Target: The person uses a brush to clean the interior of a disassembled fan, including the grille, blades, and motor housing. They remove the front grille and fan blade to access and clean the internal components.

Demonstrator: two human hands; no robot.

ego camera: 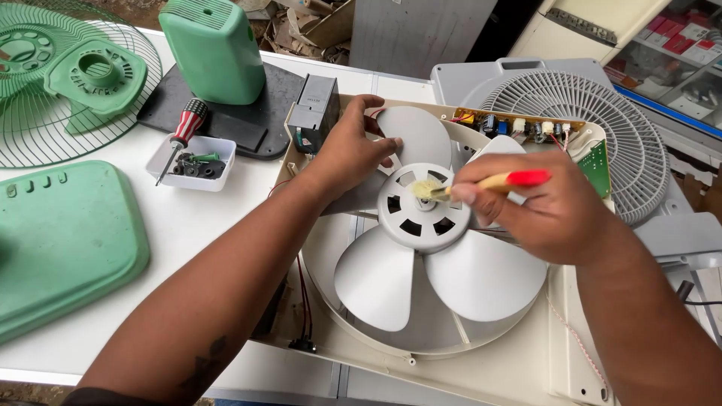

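Bristles of the brush pinched in the right hand dab the hub near the worktop's right edge, left hand pressing a blade; slipping could spin it.

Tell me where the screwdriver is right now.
In the head view, the screwdriver lies upper left on the table, its tip resting in the small white tray of screws, left of the left hand and below the green motor cover.
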